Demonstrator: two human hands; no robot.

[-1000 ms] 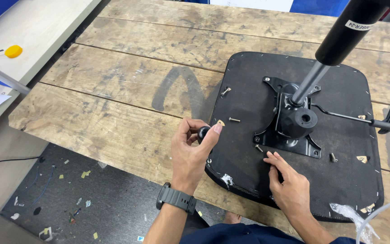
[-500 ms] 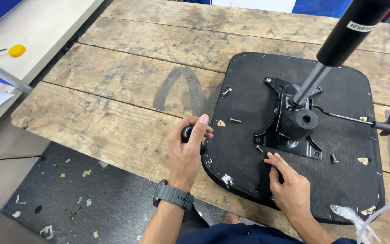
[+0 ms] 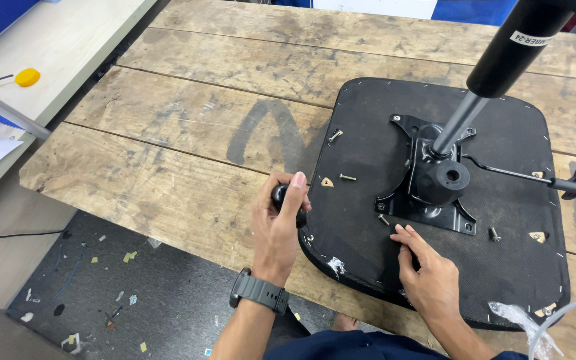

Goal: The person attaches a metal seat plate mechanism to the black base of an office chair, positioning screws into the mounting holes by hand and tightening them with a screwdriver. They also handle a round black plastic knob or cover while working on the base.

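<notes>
Black knob (image 3: 280, 195) at near-left edge of upturned seat base (image 3: 368, 133), wrapped in L hand (image 3: 277, 230), thumb on top. R hand (image 3: 428, 277) flat, fingers spread, holding nothing, on base just below metal plate (image 3: 428, 200); loose screw (image 3: 347, 177) nearby.

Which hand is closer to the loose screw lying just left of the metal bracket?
Right. The right hand rests just below the screw; the left hand, gripping a black knob, is farther left at the seat's edge.
</notes>
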